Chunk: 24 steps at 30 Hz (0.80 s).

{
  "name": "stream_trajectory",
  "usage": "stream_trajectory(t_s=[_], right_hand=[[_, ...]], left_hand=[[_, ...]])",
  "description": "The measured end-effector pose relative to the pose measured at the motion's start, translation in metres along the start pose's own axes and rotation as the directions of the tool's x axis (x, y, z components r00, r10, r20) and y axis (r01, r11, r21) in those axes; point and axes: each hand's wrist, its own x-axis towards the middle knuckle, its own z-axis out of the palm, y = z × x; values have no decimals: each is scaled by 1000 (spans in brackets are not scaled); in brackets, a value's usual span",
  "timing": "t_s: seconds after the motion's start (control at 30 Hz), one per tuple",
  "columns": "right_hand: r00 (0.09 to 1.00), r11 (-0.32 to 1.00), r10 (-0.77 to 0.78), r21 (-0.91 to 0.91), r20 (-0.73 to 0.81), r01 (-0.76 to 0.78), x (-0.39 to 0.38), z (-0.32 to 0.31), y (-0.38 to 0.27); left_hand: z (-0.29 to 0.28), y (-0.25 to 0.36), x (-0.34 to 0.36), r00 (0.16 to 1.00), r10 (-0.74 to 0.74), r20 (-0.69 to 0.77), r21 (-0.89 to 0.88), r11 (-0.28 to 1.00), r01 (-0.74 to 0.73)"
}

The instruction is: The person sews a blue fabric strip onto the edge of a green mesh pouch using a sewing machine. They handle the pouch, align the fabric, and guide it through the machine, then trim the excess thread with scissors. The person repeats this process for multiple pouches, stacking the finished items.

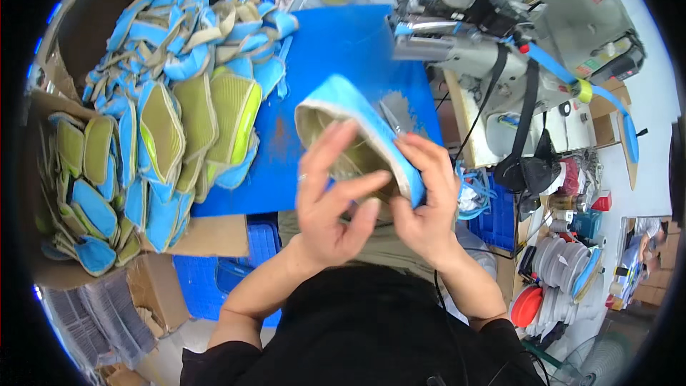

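Observation:
A light-blue fabric slipper [354,111] with a pale bound edge and an olive-brown inside is held up in front of me, its opening turned toward my body. My right hand [429,196] grips its right side, the thumb at the rim and the fingers on the blue outside. My left hand [332,193] is at the opening with its fingers spread apart. Its index finger reaches across to the inside near the rim, and it does not grip the slipper. A small pair of metal snips [390,118] lies on the blue tabletop [336,36] just behind the slipper.
Olive and blue slippers [193,114] lie heaped at the left, with blue fabric pieces [186,36] behind them. More fill a cardboard box [50,136]. A sewing machine [457,46] stands at the back right, with a blue strap [557,64] hanging nearby. Blue crates [493,214] are below.

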Motion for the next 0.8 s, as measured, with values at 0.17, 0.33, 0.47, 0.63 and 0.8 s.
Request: stream_trajectory(t_s=[0.17, 0.33, 0.47, 0.63, 0.8], right_hand=[[994, 970, 92, 219, 62, -103, 5, -26, 16], [999, 999, 9, -48, -39, -11, -2, -28, 25], [994, 973, 16, -227, -112, -41, -12, -35, 17], [998, 998, -33, -53, -61, 30, -75, -27, 27], [837, 827, 129, 408, 531, -386, -91, -59, 12]], left_hand=[[-9, -30, 21, 982, -92, -168, 198, 972, 125], [-1, -43, 10, 990, -109, -90, 146, 982, 121], [8, -36, -10, 971, -185, -150, 145, 968, 207], [-2, -24, -53, 973, -227, -38, 56, 972, 229], [-52, 22, -99, 763, -514, 391, -213, 756, 619]])
